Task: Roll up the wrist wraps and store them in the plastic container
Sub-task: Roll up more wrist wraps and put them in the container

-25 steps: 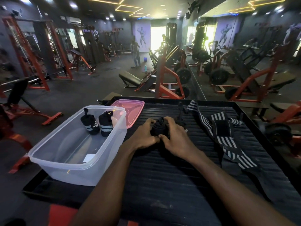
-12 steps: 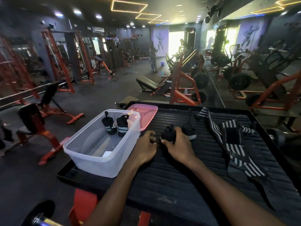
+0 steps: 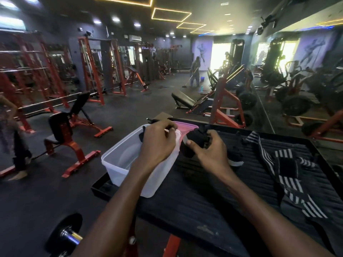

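Right hand (image 3: 207, 151) grips rolled black wrist wrap (image 3: 193, 143) beside plastic container (image 3: 118, 164); left hand (image 3: 157, 143) fingers curled over rim; striped wraps (image 3: 285, 175) remain unrolled on table (image 3: 204, 201).

Right hand (image 3: 209, 151): grips a rolled black wrap (image 3: 193, 145), lifted off the tray (image 3: 204, 210).
Left hand (image 3: 157, 143): over the clear plastic container (image 3: 118, 164), fingers curled.
Pink lid (image 3: 187, 127): behind the container.
Striped wraps (image 3: 289, 175): loose on the tray, right side.
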Demonstrator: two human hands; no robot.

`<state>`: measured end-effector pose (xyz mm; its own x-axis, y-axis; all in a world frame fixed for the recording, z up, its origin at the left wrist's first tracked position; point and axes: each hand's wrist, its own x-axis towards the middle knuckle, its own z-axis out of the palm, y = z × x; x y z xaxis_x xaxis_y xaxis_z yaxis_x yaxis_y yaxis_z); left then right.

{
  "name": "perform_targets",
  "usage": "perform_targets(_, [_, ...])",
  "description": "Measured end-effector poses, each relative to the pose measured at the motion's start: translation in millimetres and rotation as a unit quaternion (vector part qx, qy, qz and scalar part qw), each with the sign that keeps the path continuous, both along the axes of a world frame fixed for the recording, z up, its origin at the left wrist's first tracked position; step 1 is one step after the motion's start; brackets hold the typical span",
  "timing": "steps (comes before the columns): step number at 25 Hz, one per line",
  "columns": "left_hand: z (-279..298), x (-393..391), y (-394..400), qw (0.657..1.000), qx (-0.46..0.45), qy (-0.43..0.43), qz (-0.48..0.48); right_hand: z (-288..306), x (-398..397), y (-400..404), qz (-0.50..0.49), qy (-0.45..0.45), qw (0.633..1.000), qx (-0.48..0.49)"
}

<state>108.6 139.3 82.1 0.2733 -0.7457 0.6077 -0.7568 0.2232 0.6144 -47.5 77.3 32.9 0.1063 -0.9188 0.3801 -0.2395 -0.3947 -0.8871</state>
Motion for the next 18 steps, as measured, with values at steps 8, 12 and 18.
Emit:
perform_targets(8, [-11, 110, -34, 0.944, 0.204, -0.193, 0.171, 51, 84, -17, 0.091, 0.147, 0.984, -0.033])
perform_targets(12, [-21, 137, -40, 0.909, 0.303, -0.231, 0.166, 50, 134, -29, 0.129, 0.281, 0.948, -0.073])
perform_targets(18, [-35, 160, -47, 0.902, 0.328, -0.261, 0.105, 16, 186, -51, 0.167, 0.374, 0.907, -0.097])
